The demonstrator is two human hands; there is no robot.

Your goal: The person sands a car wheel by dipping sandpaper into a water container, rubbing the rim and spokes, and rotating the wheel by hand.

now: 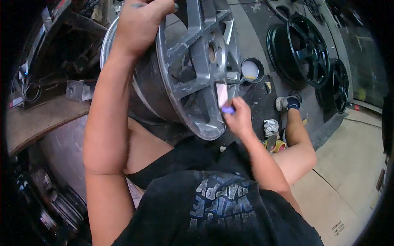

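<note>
A grey alloy wheel rim point(207, 76) stands tilted in front of me, its spoked face turned to the right. My left hand point(143, 20) is closed over the rim's upper left edge, with the fingertips partly hidden. At a lower spoke, my right hand point(239, 117) pinches a small purple tool point(228, 110). A pale pink flat patch point(222, 95) lies against the spoke just above that tool. Whether the patch is part of the tool or filler on the metal, I cannot tell.
A dark cup of milky liquid point(250, 70) stands right of the rim. Beyond are two black wheel rims point(298, 51) point(338, 86). A crumpled white cloth point(271, 128) and a yellow-and-red tape roll point(279, 146) lie by my leg. A wooden ledge point(49, 119) is at left.
</note>
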